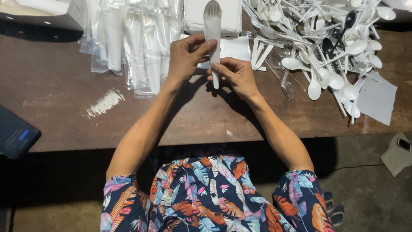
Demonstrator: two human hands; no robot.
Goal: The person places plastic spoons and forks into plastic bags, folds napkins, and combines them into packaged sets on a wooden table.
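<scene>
Both my hands hold one bundle over the brown wooden table (64, 86): a white plastic fork (212, 9) wrapped in a white paper napkin (213, 36), standing upright with the tines at the top. My left hand (185, 53) grips the wrap's middle with thumb and fingers. The lower end of the bundle is pinched by my right hand (236, 75).
A pile of clear plastic sleeves (128, 38) lies at the back left. A stack of white napkins (227, 19) sits behind the hands. Several white and black plastic spoons and forks (326, 47) are heaped at the right. A dark phone (15, 133) rests at the left edge.
</scene>
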